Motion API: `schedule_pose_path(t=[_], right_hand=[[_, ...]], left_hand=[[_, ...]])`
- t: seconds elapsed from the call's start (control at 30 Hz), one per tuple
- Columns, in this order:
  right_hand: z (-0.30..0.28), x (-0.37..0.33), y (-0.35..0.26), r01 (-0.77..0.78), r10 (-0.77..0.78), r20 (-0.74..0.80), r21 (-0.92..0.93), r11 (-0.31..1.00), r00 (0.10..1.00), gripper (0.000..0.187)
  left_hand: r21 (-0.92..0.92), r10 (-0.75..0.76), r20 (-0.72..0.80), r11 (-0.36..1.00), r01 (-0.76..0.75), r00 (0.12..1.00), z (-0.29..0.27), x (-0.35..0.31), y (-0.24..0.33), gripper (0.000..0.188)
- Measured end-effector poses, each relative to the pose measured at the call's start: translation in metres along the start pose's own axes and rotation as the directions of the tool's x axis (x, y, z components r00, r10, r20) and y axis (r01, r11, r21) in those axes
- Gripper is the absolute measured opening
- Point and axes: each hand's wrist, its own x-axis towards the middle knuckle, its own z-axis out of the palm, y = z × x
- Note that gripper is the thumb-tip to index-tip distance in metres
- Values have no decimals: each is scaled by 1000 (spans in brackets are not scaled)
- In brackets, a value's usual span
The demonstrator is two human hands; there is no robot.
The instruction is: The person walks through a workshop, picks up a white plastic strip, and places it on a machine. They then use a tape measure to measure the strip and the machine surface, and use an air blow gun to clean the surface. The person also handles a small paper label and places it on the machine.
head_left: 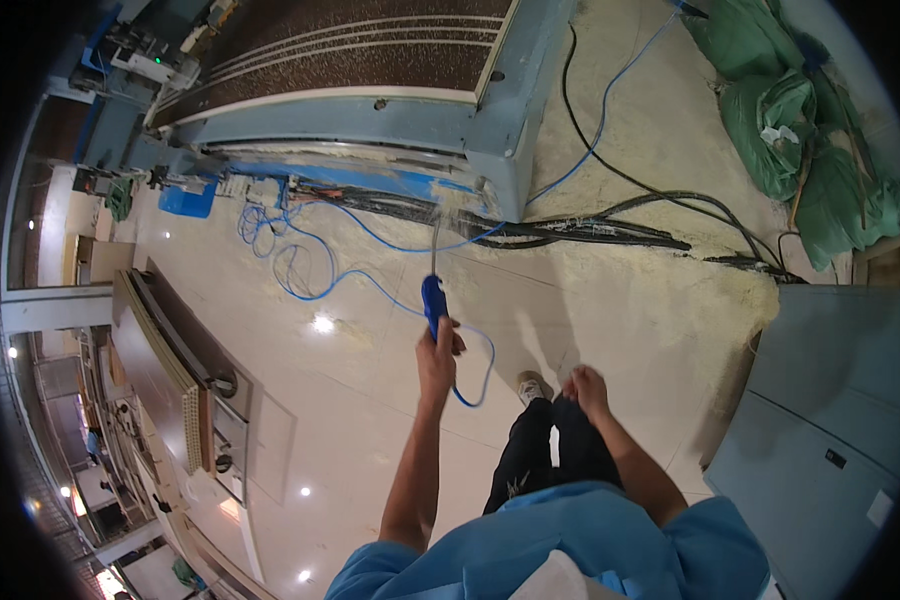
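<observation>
My left hand [437,358] is wrapped round the handle of a blue air blow gun [434,299]. Its thin metal nozzle points away from me, at the dusty foot of a blue-grey machine [350,132]. From the gun's lower end a blue air hose [492,362] loops down and back, then runs in coils over the floor to the left. My right hand [586,388] hangs in front of my legs with its fingers curled in. Whether anything small is inside that hand I cannot make out.
Black cables [620,235] lie along the machine's base amid pale dust. Green sacks [770,130] stand at the far right, and a grey cabinet [820,400] is close on my right. A cart with stacked panels [165,360] is on the left. A blue bin [187,198] sits farther back.
</observation>
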Motion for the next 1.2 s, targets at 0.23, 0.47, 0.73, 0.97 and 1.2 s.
schedule_pose_path(t=[0.23, 0.47, 0.73, 0.97, 1.2], right_hand=[[12, 63, -216, 215, -225, 7, 265, 940, 974, 20], [10, 181, -343, 270, -273, -42, 351, 896, 961, 24], [27, 338, -472, 499, -499, 10, -27, 866, 867, 21], [63, 434, -561, 822, -887, 106, -439, 364, 449, 16], [25, 464, -569, 416, -408, 82, -159, 895, 909, 23]], left_hand=[[175, 39, 160, 982, -67, 986, -4, 74, 131, 59], [151, -11, 13, 988, 9, 1000, 18, 192, 179, 55], [167, -134, 8, 977, 131, 991, 58, 299, 232, 57], [238, -140, 72, 964, 119, 988, 63, 334, 236, 62], [269, -186, 173, 954, 135, 967, 62, 325, 216, 58]])
